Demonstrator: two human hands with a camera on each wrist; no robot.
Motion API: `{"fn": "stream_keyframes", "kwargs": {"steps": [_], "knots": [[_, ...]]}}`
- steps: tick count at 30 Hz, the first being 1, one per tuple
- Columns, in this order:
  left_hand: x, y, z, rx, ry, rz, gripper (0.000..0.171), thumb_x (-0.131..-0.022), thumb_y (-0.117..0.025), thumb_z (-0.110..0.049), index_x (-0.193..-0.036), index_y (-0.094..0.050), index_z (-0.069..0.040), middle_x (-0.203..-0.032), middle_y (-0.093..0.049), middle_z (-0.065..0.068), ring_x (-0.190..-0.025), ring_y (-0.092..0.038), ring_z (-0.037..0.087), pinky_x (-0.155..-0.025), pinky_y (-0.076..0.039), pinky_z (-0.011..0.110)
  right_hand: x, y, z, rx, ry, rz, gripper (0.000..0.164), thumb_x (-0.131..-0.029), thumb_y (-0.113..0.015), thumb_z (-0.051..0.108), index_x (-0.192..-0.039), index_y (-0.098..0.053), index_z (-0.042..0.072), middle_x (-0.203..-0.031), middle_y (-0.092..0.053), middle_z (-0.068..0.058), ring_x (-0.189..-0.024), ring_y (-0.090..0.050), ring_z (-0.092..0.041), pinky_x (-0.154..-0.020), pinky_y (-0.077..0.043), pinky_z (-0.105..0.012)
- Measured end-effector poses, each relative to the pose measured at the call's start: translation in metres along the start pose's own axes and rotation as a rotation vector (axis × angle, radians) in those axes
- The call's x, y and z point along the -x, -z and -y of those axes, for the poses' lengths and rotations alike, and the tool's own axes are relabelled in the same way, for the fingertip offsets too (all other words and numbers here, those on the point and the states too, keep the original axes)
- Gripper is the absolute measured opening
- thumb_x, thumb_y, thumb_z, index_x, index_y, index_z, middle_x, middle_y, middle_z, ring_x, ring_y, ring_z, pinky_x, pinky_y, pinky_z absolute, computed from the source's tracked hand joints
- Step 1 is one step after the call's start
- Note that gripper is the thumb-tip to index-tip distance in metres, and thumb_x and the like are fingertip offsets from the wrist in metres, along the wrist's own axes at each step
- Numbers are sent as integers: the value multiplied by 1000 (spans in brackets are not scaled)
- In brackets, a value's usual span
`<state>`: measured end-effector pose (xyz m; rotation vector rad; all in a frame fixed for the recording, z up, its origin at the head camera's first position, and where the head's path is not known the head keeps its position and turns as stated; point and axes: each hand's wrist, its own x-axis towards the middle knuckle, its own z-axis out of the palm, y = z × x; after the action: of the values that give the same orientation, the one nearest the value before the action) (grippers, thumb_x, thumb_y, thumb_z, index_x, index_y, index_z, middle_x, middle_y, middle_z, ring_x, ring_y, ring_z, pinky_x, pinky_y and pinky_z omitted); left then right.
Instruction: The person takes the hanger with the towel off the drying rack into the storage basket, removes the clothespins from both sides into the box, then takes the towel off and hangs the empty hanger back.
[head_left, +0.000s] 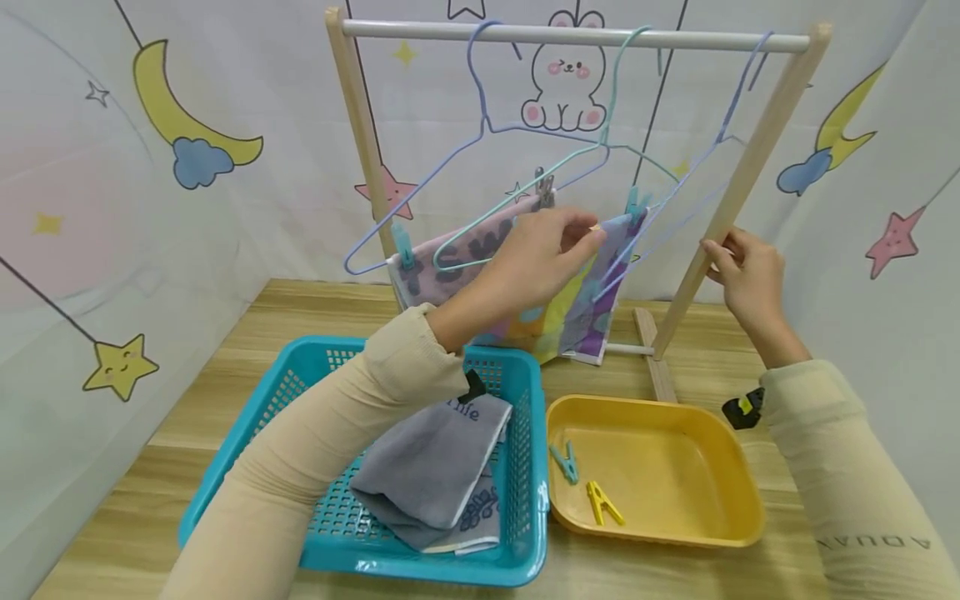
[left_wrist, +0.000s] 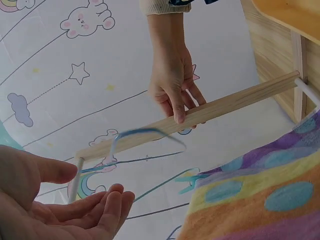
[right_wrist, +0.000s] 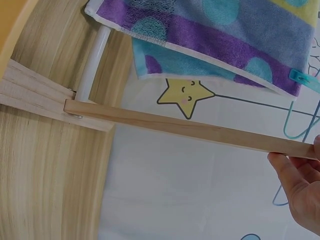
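My left hand [head_left: 536,254] is raised in front of the hanging towels, its fingers loosely bent and the thumb apart, holding nothing. With thumb and fingers, my right hand [head_left: 750,275] pinches the right wooden post [head_left: 701,258] of a small clothes rack. From the rack's white rail [head_left: 420,31] hang a blue hanger [head_left: 431,177], a mint green hanger [head_left: 536,169] and a periwinkle hanger [head_left: 723,133]. Behind my left hand, a mauve flowered towel [head_left: 435,282] and a colorful spotted towel [right_wrist: 200,35] hang by clothespins, including a teal clothespin [head_left: 403,247].
A teal basket [head_left: 542,467] holds folded grey towels [head_left: 431,454]. Beside it stands a yellow tray [head_left: 660,475] with a teal clothespin [head_left: 566,463] and a yellow clothespin [head_left: 602,503]. The rack's wooden foot [head_left: 658,379] reaches the tray's back edge. A printed cloth backdrop surrounds the table.
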<state>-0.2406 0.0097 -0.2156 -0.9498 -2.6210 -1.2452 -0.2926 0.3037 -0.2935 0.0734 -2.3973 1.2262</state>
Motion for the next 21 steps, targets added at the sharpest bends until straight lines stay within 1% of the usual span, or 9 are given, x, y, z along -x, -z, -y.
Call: {"fn": "stream_keyframes", "kwargs": {"steps": [3, 6, 9, 10, 12, 14, 16, 19, 21], "knots": [[6, 7, -4, -57, -24, -57, 36, -97, -45, -30, -123, -54, -7, -113, -60, 0, -97, -55, 7, -83, -42, 17, 0, 0, 0, 4, 0, -2, 43, -92, -51, 29, -121, -55, -3, -122, -55, -21, -105, -59, -19, -72, -47, -18], [10, 15, -8, -107, -77, -159, 28, -96, -48, -26, -116, -57, -8, -108, -61, -1, -94, -56, 7, -80, -43, 17, 0, 0, 1, 6, -5, 1, 43, -92, -51, 29, -120, -55, -3, -122, -55, -20, -105, -59, -18, -73, -47, -18], [12, 25, -9, -211, -133, -278, 21, -94, -53, -22, -111, -58, -10, -105, -62, -3, -95, -55, 8, -80, -41, 16, 0, -1, 0, 7, -5, 4, 43, -92, -51, 29, -121, -54, -2, -123, -55, -20, -106, -58, -20, -73, -47, -19], [13, 28, -9, -253, -132, -306, 21, -94, -54, -21, -112, -58, -11, -106, -61, -4, -98, -53, 9, -82, -40, 18, 0, -1, 0, 5, -5, 4, 43, -92, -51, 29, -121, -54, -2, -123, -55, -20, -107, -58, -20, -73, -47, -20], [16, 35, -8, -335, -104, -344, 26, -92, -56, -21, -117, -56, -13, -110, -59, -5, -103, -50, 10, -81, -39, 19, 0, -1, -1, 2, -6, 7, 43, -92, -51, 28, -123, -54, -1, -123, -54, -20, -107, -58, -21, -73, -47, -19], [18, 41, -5, -392, -57, -353, 33, -92, -57, -22, -123, -53, -15, -115, -57, -5, -108, -47, 11, -83, -39, 21, 0, -1, -1, 1, -7, 10, 43, -92, -51, 28, -124, -53, -1, -123, -54, -21, -107, -58, -21, -73, -47, -19], [20, 46, -2, -424, -14, -345, 38, -92, -57, -24, -128, -49, -15, -118, -55, -4, -111, -46, 12, -82, -39, 22, 0, -1, -1, 6, -7, 10, 43, -92, -50, 28, -125, -53, -1, -122, -55, -21, -107, -58, -21, -73, -47, -18], [23, 52, 4, -464, 48, -314, 43, -93, -54, -30, -132, -45, -14, -121, -53, -4, -112, -46, 12, -82, -40, 23, 0, -1, -2, 11, -4, 6, 43, -92, -50, 28, -124, -53, 0, -121, -55, -21, -107, -58, -22, -73, -47, -18], [24, 54, 8, -474, 87, -285, 44, -94, -51, -34, -133, -44, -14, -120, -54, -4, -108, -48, 12, -77, -41, 23, 0, -1, -2, 13, -1, 3, 43, -92, -51, 28, -124, -53, 0, -120, -55, -22, -108, -57, -23, -73, -47, -18]]}}
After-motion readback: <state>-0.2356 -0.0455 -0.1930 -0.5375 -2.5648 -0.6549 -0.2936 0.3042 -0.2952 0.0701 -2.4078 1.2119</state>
